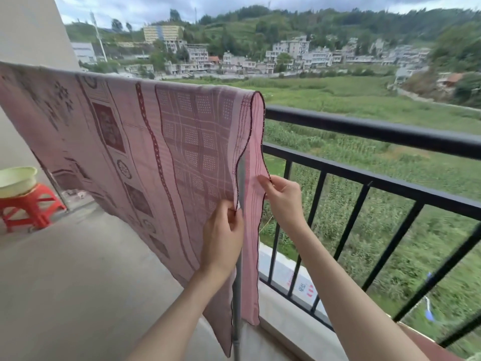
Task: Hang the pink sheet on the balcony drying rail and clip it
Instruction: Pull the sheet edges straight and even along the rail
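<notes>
Head view: left hand (pixel 223 231) and right hand (pixel 282 198) each pinch the draped pink sheet's (pixel 130 142) edge.

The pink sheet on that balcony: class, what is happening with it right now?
A person is hanging the pink sheet over a drying rail on a balcony. It is already draped, with both layers hanging down. The left hand pinches the edge of the near layer, the right hand pinches the edge of the far layer, on either side of the grey upright pole. No clip is visible yet. A pale basin sits on a red stool further along.
</notes>
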The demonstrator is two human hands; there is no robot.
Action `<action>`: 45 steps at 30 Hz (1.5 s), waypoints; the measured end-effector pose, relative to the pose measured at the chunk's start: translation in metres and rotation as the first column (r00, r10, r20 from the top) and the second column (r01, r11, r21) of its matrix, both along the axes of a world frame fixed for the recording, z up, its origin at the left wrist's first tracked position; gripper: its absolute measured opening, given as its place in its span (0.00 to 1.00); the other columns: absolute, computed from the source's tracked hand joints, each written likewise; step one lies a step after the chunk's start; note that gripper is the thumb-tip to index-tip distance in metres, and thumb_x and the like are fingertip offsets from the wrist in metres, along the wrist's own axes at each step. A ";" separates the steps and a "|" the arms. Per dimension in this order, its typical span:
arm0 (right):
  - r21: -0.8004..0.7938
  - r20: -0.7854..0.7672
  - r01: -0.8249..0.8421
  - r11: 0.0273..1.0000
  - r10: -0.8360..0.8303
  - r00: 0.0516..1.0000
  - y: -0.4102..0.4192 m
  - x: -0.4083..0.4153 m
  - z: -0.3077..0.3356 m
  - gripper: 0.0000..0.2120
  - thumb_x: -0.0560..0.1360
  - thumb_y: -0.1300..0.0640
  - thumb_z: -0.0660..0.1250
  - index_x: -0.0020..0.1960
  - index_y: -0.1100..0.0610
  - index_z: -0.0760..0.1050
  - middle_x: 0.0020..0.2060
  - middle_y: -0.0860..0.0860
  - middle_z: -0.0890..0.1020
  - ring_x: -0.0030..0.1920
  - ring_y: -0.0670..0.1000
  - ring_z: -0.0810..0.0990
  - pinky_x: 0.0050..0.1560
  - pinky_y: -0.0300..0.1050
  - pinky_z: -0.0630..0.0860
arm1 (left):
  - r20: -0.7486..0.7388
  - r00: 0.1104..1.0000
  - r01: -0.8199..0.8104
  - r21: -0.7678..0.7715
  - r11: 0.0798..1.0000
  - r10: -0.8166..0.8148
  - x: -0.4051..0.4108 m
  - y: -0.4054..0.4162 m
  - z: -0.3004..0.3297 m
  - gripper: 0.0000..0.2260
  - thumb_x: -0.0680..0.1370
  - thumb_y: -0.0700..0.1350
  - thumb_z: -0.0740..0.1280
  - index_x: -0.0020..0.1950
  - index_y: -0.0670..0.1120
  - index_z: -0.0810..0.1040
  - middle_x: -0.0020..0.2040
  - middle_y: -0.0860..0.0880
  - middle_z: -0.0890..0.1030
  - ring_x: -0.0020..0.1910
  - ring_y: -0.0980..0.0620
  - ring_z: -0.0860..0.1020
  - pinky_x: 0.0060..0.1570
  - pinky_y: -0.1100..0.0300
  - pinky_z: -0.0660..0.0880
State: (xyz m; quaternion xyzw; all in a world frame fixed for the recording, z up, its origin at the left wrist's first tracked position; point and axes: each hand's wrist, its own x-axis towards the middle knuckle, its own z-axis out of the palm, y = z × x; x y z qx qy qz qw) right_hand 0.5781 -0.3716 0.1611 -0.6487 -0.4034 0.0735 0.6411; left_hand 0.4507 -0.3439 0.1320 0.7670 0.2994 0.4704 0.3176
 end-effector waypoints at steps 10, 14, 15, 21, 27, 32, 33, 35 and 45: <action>-0.112 -0.102 -0.179 0.978 0.168 0.981 -0.012 -0.010 -0.048 0.18 0.77 0.57 0.62 0.29 0.55 0.72 0.22 0.41 0.72 0.27 0.40 0.68 0.35 0.35 0.66 | 0.020 0.998 0.064 -0.053 0.997 -0.063 0.001 -0.003 -0.035 0.08 0.75 0.38 0.65 0.47 0.49 0.70 0.41 0.56 0.74 0.42 0.61 0.75 0.40 0.77 0.67; -0.246 -0.172 -0.247 0.937 0.209 0.963 -0.011 -0.010 -0.092 0.15 0.78 0.54 0.62 0.33 0.54 0.75 0.25 0.40 0.75 0.30 0.38 0.71 0.40 0.38 0.69 | -0.035 0.999 -0.005 -0.167 0.986 -0.001 -0.003 0.004 -0.074 0.12 0.72 0.40 0.70 0.49 0.47 0.68 0.43 0.49 0.73 0.42 0.52 0.74 0.40 0.73 0.67; -0.266 -0.190 -0.248 0.931 0.202 0.961 -0.008 -0.008 -0.104 0.16 0.77 0.52 0.63 0.35 0.61 0.75 0.28 0.46 0.75 0.33 0.44 0.72 0.41 0.42 0.68 | -0.064 0.998 -0.026 -0.188 0.982 0.014 -0.003 0.007 -0.084 0.13 0.71 0.40 0.71 0.49 0.47 0.68 0.44 0.50 0.73 0.43 0.51 0.74 0.41 0.70 0.68; -0.404 -0.273 -0.229 0.886 0.123 0.954 -0.003 -0.012 -0.165 0.19 0.72 0.50 0.62 0.38 0.67 0.74 0.31 0.64 0.74 0.35 0.50 0.69 0.40 0.46 0.66 | -0.245 0.969 -0.057 -0.314 0.948 -0.023 -0.002 0.010 -0.125 0.16 0.71 0.45 0.71 0.53 0.43 0.68 0.48 0.50 0.72 0.44 0.52 0.73 0.43 0.61 0.72; -0.575 -0.190 -0.163 0.802 0.063 0.980 -0.011 -0.015 -0.192 0.15 0.75 0.57 0.62 0.40 0.69 0.75 0.38 0.68 0.80 0.37 0.63 0.75 0.47 0.57 0.75 | -0.255 0.967 -0.105 -0.311 0.945 0.023 0.000 0.008 -0.140 0.05 0.73 0.36 0.63 0.46 0.41 0.69 0.42 0.44 0.73 0.40 0.43 0.74 0.38 0.58 0.68; -0.512 -0.122 -0.035 0.858 -0.032 0.992 -0.019 -0.014 -0.188 0.17 0.76 0.60 0.62 0.29 0.58 0.68 0.28 0.57 0.74 0.32 0.52 0.70 0.37 0.45 0.69 | -0.159 0.986 -0.101 -0.297 0.950 0.055 -0.008 -0.002 -0.147 0.09 0.73 0.33 0.64 0.41 0.47 0.69 0.39 0.46 0.75 0.38 0.50 0.74 0.36 0.74 0.67; -0.497 -0.144 -0.037 0.867 -0.041 0.989 -0.021 -0.017 -0.188 0.18 0.76 0.62 0.62 0.28 0.56 0.66 0.27 0.55 0.71 0.31 0.50 0.68 0.35 0.41 0.70 | -0.148 0.988 -0.085 -0.311 0.947 0.040 -0.007 -0.003 -0.149 0.08 0.73 0.34 0.65 0.42 0.46 0.71 0.38 0.48 0.76 0.38 0.54 0.75 0.36 0.77 0.67; -0.499 -0.178 -0.079 0.863 -0.013 0.984 -0.025 -0.025 -0.194 0.14 0.76 0.63 0.62 0.32 0.59 0.71 0.30 0.55 0.72 0.32 0.48 0.69 0.30 0.28 0.66 | -0.153 0.988 -0.033 -0.355 0.934 -0.023 -0.004 -0.004 -0.153 0.03 0.74 0.35 0.65 0.45 0.42 0.74 0.38 0.52 0.77 0.37 0.65 0.76 0.37 0.79 0.67; -0.461 -0.355 -0.206 0.863 0.033 0.934 -0.030 -0.036 -0.231 0.12 0.75 0.67 0.61 0.54 0.56 0.77 0.45 0.51 0.81 0.50 0.49 0.80 0.57 0.50 0.77 | -0.211 0.970 0.043 -0.333 0.942 -0.119 -0.006 0.007 -0.168 0.05 0.74 0.37 0.66 0.48 0.43 0.79 0.44 0.49 0.82 0.44 0.54 0.78 0.46 0.69 0.71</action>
